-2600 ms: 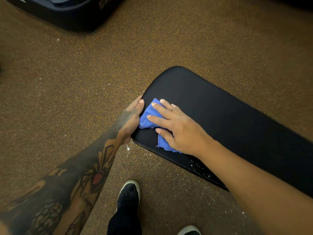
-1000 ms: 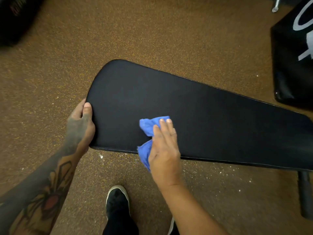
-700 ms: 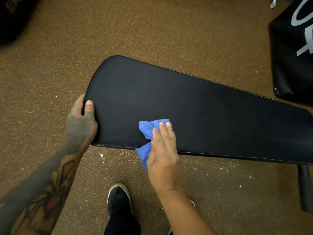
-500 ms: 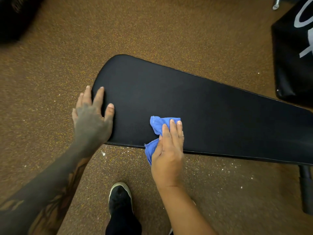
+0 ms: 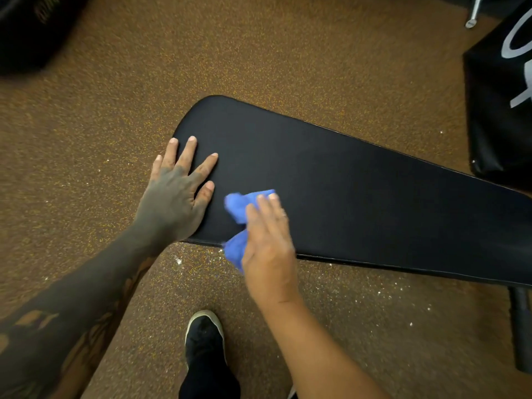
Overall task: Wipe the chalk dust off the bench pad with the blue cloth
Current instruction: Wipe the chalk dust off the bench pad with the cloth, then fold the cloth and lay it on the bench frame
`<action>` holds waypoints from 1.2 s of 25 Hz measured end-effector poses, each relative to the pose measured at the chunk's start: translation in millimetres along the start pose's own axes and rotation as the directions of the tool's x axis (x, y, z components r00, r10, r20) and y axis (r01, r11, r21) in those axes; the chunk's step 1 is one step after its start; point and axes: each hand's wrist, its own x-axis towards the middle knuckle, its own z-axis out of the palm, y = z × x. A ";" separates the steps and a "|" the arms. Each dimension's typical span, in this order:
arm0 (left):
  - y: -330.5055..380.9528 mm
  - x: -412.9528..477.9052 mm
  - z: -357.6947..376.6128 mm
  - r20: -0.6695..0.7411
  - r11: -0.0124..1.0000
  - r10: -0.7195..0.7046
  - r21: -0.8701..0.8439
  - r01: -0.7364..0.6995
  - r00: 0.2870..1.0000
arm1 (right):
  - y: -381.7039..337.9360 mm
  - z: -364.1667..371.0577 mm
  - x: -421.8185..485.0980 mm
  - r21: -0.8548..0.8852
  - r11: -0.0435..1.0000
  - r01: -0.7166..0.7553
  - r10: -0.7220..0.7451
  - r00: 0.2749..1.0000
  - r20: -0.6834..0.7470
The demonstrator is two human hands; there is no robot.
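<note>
Crumpled blue cloth point(image 5: 238, 209) is pressed on the black padded bench pad point(image 5: 359, 197) at its near edge, by the rounded end, partly overhanging. No chalk is seen on the visible pad; its right end is cropped, so wiping is judged nearly done. Cloth is pinned under straight fingers point(image 5: 272, 214) of the right hand point(image 5: 267, 246), bunched out leftward. Left hand point(image 5: 174, 200) is laid flat, fingers spread, just beside.

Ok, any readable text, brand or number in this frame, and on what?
Black object, top right: large pale letters, cut off by the frame; unreadable.
Dark object, top left: faint marking, too blurred.
Bench pad and blue cloth: no text seen.
</note>
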 end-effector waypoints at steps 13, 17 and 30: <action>1.5 0.1 -1.5 -0.003 1.000 -0.020 -0.017 0.020 1.000 | 11.8 -25.3 -22.4 -0.031 0.995 -0.098 0.097 0.995 -0.037; 1.0 -0.4 -1.6 0.006 0.999 -0.029 -0.039 0.029 1.000 | 16.2 -30.9 -19.8 0.005 0.969 -0.249 0.246 0.957 -0.154; 15.5 -8.1 -10.1 -0.114 0.955 -0.194 -0.252 0.160 0.974 | -18.8 -32.8 75.3 0.214 0.972 -0.097 0.069 0.988 0.135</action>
